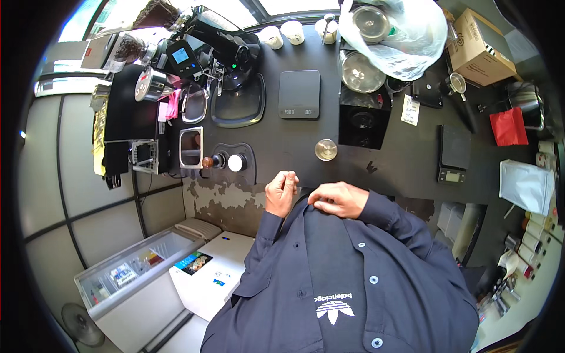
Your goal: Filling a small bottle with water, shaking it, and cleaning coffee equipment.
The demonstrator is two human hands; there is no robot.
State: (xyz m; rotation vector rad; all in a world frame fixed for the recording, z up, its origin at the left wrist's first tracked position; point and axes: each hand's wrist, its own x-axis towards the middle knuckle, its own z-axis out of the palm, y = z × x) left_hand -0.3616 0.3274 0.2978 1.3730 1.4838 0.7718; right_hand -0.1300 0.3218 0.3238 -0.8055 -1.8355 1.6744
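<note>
My left hand is at the counter's front edge, its fingers curled in and the thumb on top, with nothing seen in it. Just beside it, my right hand rests against the front of my dark shirt. Its fingers bend down near the shirt's edge, and whether they pinch the cloth is hidden. Ahead on the dark counter stands a small clear glass. Beyond the glass lies a black digital scale with a lit display. Both hands are apart from the glass and the scale.
Coffee grinders, a black tray, tampers and a steel pan are on the left. Paper cups line the back. Rightward are a black box, a plastic bag, a portafilter and another scale.
</note>
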